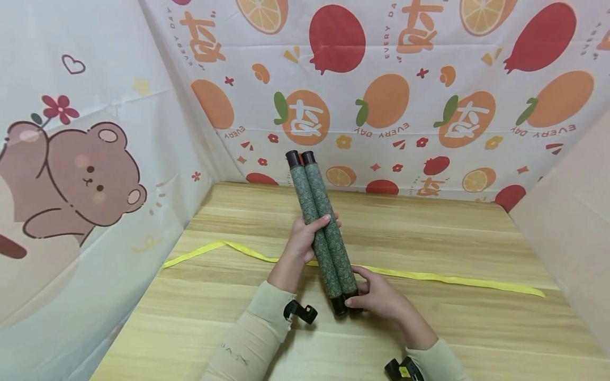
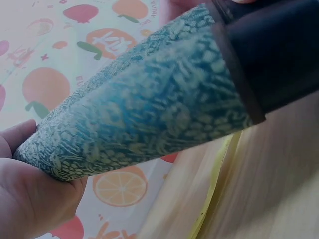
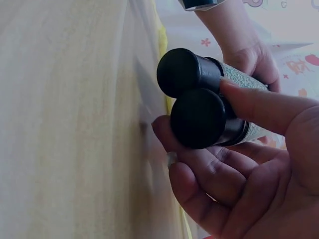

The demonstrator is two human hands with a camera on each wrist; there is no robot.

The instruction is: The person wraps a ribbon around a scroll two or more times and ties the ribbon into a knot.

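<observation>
Two long green tubes (image 1: 312, 203) with a pale pattern and dark end caps lie side by side, tilted above the table. My left hand (image 1: 301, 241) grips both around the middle, thumb across the front. At the near end my right hand (image 1: 381, 296) holds the caps between thumb and fingers. In the right wrist view the round black end caps (image 3: 198, 118) face the camera, the thumb on top and fingers below. A yellow ribbon (image 1: 443, 278) runs across the table behind the tubes, partly hidden by them and the left hand.
The wooden table (image 1: 214, 312) meets a fruit-print cloth (image 1: 419, 47) at the back. A white cloth with a bear print (image 1: 90, 174) hangs at the left, and a pale cloth (image 1: 583, 222) at the right. A dark wrist camera (image 1: 302, 312) sits on the left sleeve.
</observation>
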